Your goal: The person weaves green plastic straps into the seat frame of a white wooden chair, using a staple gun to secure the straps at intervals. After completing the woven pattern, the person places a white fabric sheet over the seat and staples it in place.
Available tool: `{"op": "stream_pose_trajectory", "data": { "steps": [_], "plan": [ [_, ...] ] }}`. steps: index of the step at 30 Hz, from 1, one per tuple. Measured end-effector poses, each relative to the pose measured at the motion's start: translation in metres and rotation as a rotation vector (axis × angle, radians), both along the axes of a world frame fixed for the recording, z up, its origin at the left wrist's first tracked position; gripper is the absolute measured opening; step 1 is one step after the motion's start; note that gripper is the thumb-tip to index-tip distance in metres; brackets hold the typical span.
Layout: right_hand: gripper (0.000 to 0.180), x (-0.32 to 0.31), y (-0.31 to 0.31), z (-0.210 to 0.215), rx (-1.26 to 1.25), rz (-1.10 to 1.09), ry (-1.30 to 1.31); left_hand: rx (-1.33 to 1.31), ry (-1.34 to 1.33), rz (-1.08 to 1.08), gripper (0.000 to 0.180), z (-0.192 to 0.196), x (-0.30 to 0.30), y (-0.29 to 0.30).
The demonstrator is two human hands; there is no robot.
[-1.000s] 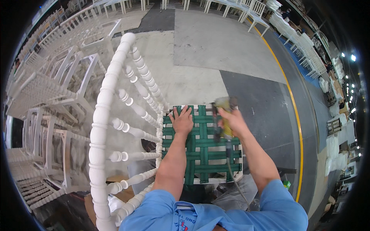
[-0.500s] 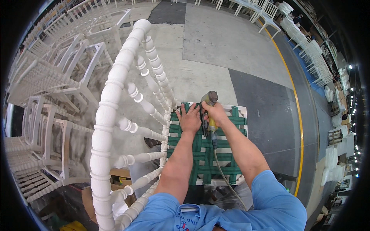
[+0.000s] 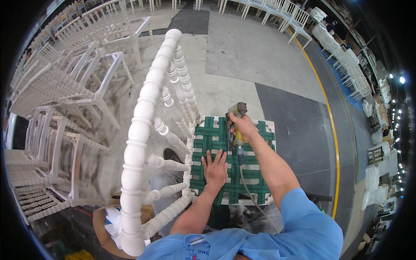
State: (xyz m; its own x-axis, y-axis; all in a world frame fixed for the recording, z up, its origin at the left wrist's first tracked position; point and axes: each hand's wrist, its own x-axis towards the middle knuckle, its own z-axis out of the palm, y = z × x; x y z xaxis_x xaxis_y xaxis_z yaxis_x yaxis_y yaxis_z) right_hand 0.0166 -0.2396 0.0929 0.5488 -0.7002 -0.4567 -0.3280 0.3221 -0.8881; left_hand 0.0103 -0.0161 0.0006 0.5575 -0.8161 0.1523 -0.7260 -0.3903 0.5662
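Note:
A white chair with turned, bobbin-like spindles stands before me, its tall backrest (image 3: 143, 125) on my left. Green webbing straps (image 3: 247, 189) are woven across its white seat frame (image 3: 269, 125). In my right hand (image 3: 244, 125) is a yellow and dark pneumatic staple gun (image 3: 239, 139), gripped over the far part of the seat. A pale air hose (image 3: 248, 190) runs from the gun back toward me. My left hand (image 3: 215, 170) lies flat with fingers spread on the webbing, nearer to me than the gun. The gun's nose is hidden from view.
Stacked white chairs (image 3: 82, 78) crowd the left side. More chairs (image 3: 299, 26) line the far right, beyond a yellow floor line (image 3: 331, 125). An open cardboard box (image 3: 102, 225) with white material sits at lower left. Grey concrete floor (image 3: 238, 52) lies ahead.
My left hand has slid back toward me along the webbing, away from the seat's far edge. The staple gun stays near the far edge in my right hand. The backrest appears shifted right.

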Motion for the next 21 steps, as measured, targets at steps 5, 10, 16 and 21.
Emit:
{"op": "stream_pose_trajectory", "data": {
  "steps": [5,10,16,21],
  "plan": [
    [0.028,0.018,0.01,-0.003,0.008,0.033,0.057,-0.039,-0.068,0.006,0.046,-0.004,0.005,0.013],
    [0.03,0.022,0.009,-0.012,-0.005,0.043,0.081,-0.023,-0.053,0.007,0.045,-0.006,0.004,0.012],
    [0.031,0.03,0.015,-0.015,-0.065,0.041,0.14,-0.011,-0.018,0.004,0.045,-0.008,0.006,0.013],
    [0.031,0.035,0.015,-0.016,-0.071,0.053,0.129,-0.032,-0.004,0.006,0.044,-0.007,0.005,0.012]
  ]
}}
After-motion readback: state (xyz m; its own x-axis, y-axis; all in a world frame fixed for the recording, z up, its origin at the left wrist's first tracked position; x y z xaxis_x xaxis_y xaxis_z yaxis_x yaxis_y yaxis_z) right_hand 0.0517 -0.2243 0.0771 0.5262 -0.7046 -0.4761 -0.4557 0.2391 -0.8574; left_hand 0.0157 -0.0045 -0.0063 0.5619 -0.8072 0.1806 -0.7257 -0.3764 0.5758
